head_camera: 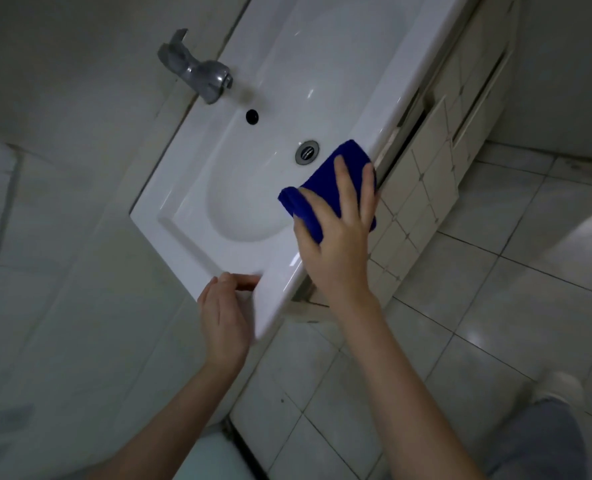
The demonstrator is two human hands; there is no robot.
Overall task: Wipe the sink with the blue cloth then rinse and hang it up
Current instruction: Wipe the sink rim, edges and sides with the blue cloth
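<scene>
Blue cloth [324,176], folded, lay on the sink [197,244] front rim just beside the drain [307,152], long axis apparently along that rim, right hand [339,233] pressing it flat with fingers spread; left hand [223,317], farther from the drain, gripped the sink's corner edge.

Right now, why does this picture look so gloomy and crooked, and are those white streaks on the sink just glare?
Head view: the light is dim and greyish. The white streaks on the glossy sink are glare, as is the bright patch on the floor tiles. The wide-angle lens tilts and bends straight edges. The tap looks slightly soft. The blue cloth is the one strong colour.
</scene>
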